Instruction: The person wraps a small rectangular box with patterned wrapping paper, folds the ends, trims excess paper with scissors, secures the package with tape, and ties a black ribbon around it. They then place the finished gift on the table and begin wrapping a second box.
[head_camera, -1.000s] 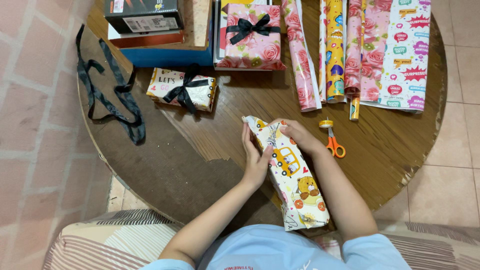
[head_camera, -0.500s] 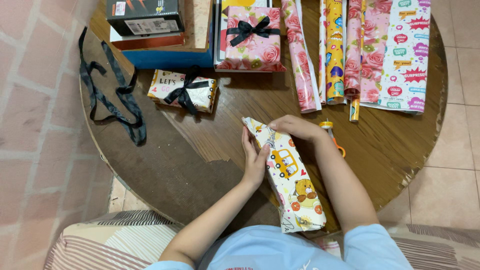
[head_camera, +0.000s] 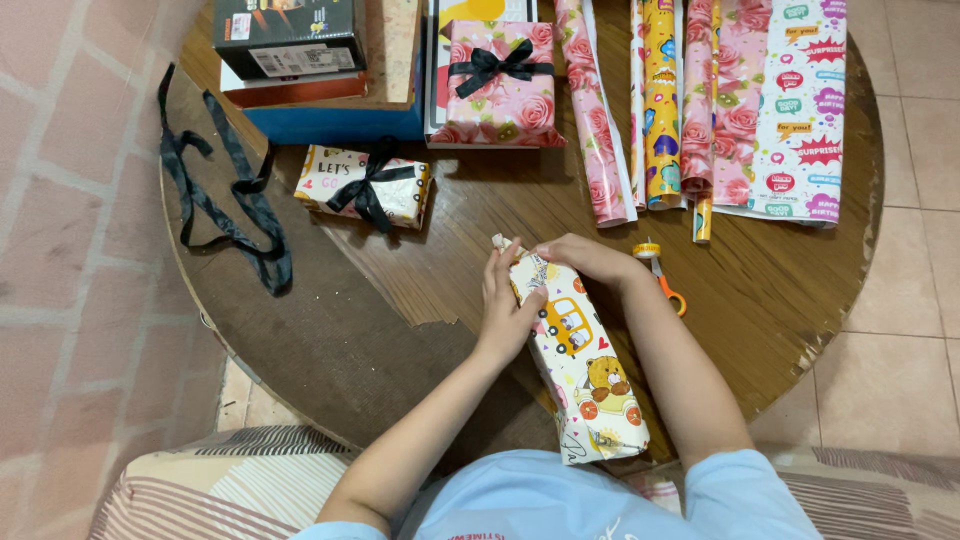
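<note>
— What's in the hands?

— A long box in cartoon-print paper (head_camera: 580, 360), lying slantwise on the round wooden table (head_camera: 780, 290), its near end at the table's edge by the lap. The left hand (head_camera: 508, 305) grips its side near the far end; the right hand (head_camera: 585, 258) presses down on the folded paper at that end.

— And around it?

— Orange-handled scissors (head_camera: 665, 285) and a small tape roll (head_camera: 647, 249) just beside the right wrist. Further back, a small wrapped gift with a black bow (head_camera: 362, 185), a rose-paper gift (head_camera: 497, 85), and rolls of wrapping paper (head_camera: 730, 110). Loose black ribbon (head_camera: 225, 195) lies at the left.
</note>
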